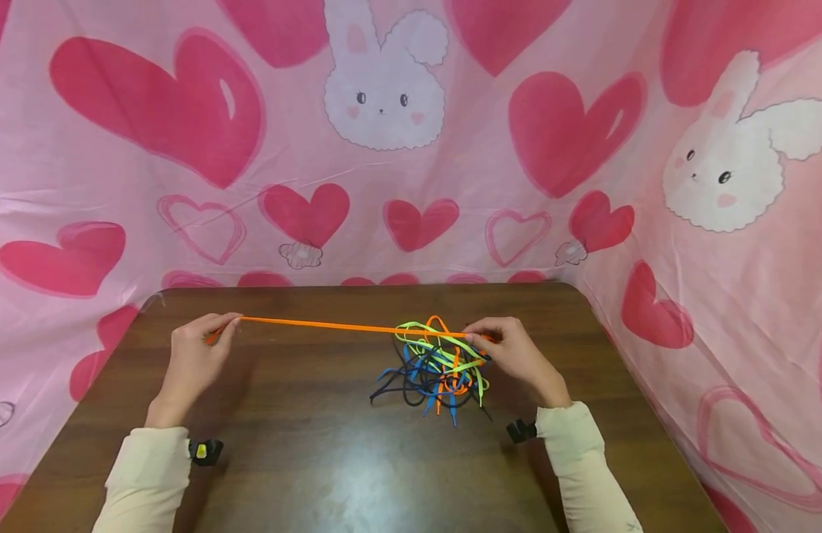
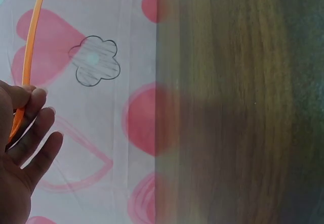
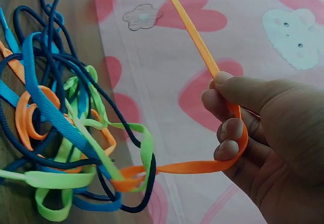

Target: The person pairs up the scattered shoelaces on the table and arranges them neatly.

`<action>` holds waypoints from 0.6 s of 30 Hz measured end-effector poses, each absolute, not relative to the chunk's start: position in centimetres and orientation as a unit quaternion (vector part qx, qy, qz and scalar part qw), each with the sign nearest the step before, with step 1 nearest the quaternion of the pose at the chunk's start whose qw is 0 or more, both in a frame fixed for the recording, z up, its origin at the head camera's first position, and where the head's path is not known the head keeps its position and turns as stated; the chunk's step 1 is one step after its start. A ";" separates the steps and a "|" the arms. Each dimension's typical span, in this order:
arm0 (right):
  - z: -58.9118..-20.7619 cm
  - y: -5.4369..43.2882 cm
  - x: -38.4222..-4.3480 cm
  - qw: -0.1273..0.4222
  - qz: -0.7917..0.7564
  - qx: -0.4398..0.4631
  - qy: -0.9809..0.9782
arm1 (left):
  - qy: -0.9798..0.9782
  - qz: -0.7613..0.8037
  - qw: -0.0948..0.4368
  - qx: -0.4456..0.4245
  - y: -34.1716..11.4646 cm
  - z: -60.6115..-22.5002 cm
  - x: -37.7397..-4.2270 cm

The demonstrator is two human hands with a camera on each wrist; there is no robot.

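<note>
Above the brown wood-grain table (image 1: 304,451), the left hand (image 1: 196,363) and right hand (image 1: 513,352) are each pinching a flat orange shoelace (image 1: 317,324), holding its span straight. From the right hand, the shoelace is running into a multicolored shoelace tangle (image 3: 53,115) lying beside that hand.

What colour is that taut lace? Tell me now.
Orange; the lace shows best in the head view.
</note>
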State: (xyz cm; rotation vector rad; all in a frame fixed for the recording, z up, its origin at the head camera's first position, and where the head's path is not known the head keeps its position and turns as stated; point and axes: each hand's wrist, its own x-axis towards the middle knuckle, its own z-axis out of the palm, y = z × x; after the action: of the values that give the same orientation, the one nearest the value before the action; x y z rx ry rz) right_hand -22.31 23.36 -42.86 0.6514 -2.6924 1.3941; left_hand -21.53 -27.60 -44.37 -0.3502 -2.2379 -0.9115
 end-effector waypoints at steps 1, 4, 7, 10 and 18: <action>-42.7 23.4 -22.3 0.019 0.451 0.208 -0.867 | -0.861 -0.351 0.344 -0.133 -27.7 -44.3 -21.5; -42.4 23.7 -22.1 0.030 0.447 0.208 -0.869 | -0.860 -0.351 0.349 -0.126 -27.9 -44.3 -21.5; -42.1 24.1 -22.0 0.041 0.440 0.211 -0.872 | -0.858 -0.355 0.351 -0.119 -28.3 -44.5 -21.5; -42.1 24.4 -21.9 0.043 0.440 0.207 -0.873 | -0.860 -0.356 0.346 -0.115 -28.7 -44.8 -21.5; -42.4 25.3 -21.8 0.059 0.430 0.194 -0.880 | -0.876 -0.339 0.330 -0.099 -29.7 -45.1 -21.4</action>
State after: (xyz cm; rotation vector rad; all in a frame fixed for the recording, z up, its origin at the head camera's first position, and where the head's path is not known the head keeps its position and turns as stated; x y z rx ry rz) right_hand -21.81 25.34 -42.45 0.5884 -2.6651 1.3019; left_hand -21.44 -29.74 -45.08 -0.2586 -2.2905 -0.8874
